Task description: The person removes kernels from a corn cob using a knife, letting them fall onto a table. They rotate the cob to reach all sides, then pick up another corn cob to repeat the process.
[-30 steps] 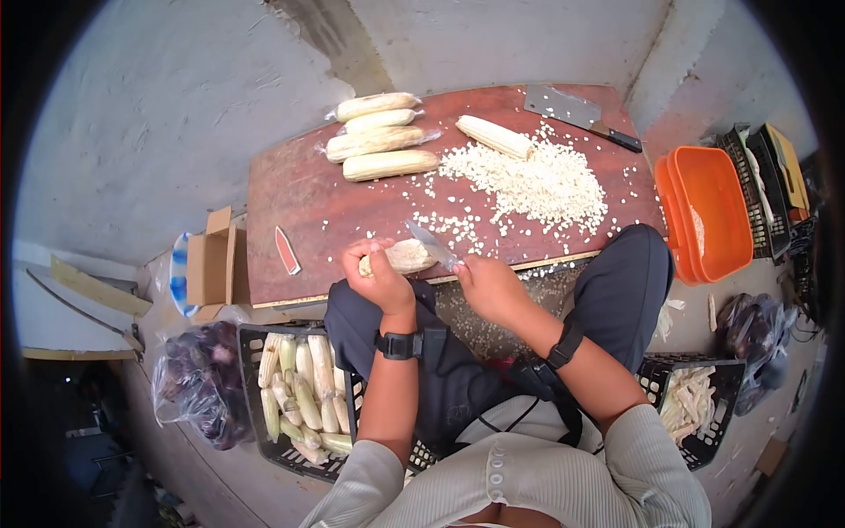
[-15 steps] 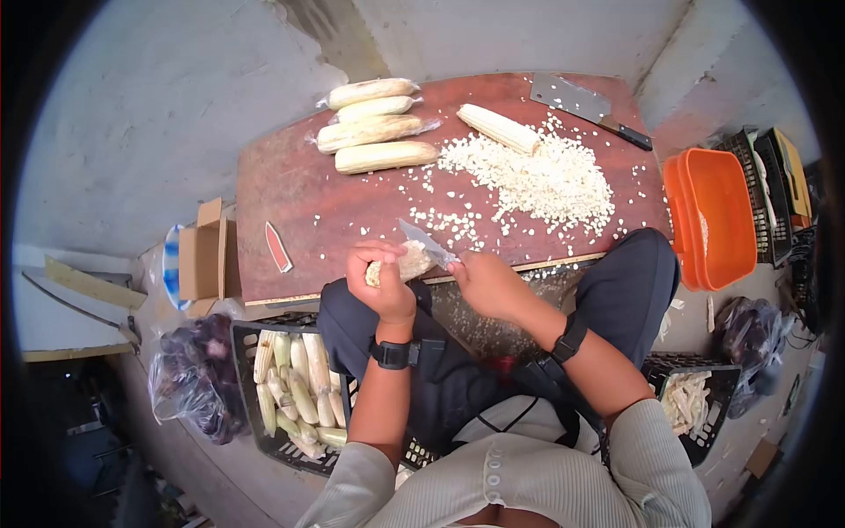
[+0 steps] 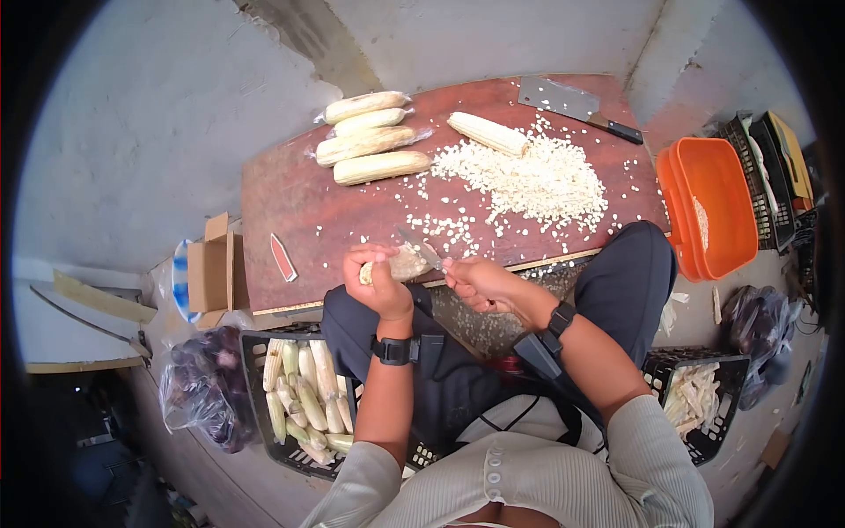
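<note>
My left hand (image 3: 380, 280) is wrapped round an ear of corn (image 3: 407, 263), held over the near edge of the red-brown table (image 3: 299, 202). A small knife (image 3: 421, 249) is gripped in my right hand (image 3: 480, 282), its blade lying against the ear's upper side. My fingers cover the handle. Past the hands, a broad pile of loose pale kernels (image 3: 550, 185) spreads over the table, with one ear of corn (image 3: 488, 133) resting at its far edge. Four is avoided here: several ears, some wrapped in plastic, form a row (image 3: 378, 167) at the back left.
A cleaver (image 3: 559, 97) lies at the back right, a red-and-white sheath (image 3: 283, 258) at the left. Right of the table stands an orange tub (image 3: 713, 211). Black crates hold ears of corn (image 3: 304, 396) on the left and stripped pieces (image 3: 691, 396) on the right. A cardboard box (image 3: 211, 273) is by the table.
The knife has shifted slightly left and down along the ear, and my right hand has turned. The whole view has tilted a little. My left hand keeps its hold.
</note>
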{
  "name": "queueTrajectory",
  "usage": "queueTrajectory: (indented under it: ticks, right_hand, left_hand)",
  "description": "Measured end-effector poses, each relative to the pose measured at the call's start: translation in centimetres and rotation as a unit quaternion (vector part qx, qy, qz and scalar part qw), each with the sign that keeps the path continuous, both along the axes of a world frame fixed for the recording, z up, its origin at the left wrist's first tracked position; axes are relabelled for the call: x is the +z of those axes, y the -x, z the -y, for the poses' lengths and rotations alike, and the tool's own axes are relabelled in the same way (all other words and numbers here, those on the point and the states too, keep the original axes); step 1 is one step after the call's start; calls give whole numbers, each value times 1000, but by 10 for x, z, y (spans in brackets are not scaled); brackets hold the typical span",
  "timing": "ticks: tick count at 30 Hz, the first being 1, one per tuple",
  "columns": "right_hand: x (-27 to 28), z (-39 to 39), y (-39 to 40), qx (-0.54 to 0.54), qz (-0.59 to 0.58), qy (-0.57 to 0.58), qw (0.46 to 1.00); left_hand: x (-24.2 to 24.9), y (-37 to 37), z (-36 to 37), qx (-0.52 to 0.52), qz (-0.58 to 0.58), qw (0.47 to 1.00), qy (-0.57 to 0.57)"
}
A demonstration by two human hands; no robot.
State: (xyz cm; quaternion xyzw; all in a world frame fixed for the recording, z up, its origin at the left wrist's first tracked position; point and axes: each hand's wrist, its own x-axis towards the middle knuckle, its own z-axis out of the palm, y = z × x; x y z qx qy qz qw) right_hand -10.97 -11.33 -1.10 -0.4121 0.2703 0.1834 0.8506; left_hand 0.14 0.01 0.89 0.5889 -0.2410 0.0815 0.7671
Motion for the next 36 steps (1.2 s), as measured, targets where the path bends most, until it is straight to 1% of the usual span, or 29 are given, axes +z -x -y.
queueTrajectory:
  ticks: [1,4,5,8,11,12,13,14,15,17,18,21,25,28,31,36]
  right_hand:
    - [-1,-4,1,-7,2,-49,999]
    - [3,-22,-3,-50,-6,-11,999]
    - [5,-25,-4,-64,-16,-28,997]
    - [-5,-27,-7,-107,-5,-243,964]
    - [-13,-22,-6,-160,60,-292,941]
    - [-7,-19,-5,-150,34,-121,981]
    - [2,-15,-4,-134,7,55,989]
    - [7,-13,-2,-115,-21,229,966]
    - [2,-13,-3,-92,43,484,869]
    - [-6,-17,10,-61,48,584,808]
    - [6,-19,17,-44,50,630,774]
    - [20,-32,26,-69,77,605,789]
    - [12,-43,25,-67,80,599,794]
    - [4,-48,19,-83,82,581,805]
    - [2,-52,16,-80,83,576,809]
    - [3,-54,20,-61,68,576,812]
  left_hand:
    - [0,0,-1,6,0,1000,-1]
    - [-2,-4,-3,9,-20,999,37]
    - [-2,-4,-6,14,-28,999,36]
    - [-1,-4,-3,25,-36,998,34]
    - [-3,-4,-4,34,-27,999,25]
    - [-3,-4,-4,36,-31,999,27]
    - [-4,-4,-5,38,-35,998,30]
    - [-4,-5,-7,51,-39,998,26]
    - [-4,-6,-8,64,-45,997,24]
    - [-5,-8,-8,89,-57,994,19]
    - [-6,-8,-7,101,-63,993,16]
    - [-5,-6,-5,127,-81,989,7]
    - [0,-2,-4,162,-82,983,-25]
    - [5,-1,-4,173,-98,980,-27]
    - [5,-2,-3,165,-128,978,1]
    - [3,-7,-4,187,-120,975,-2]
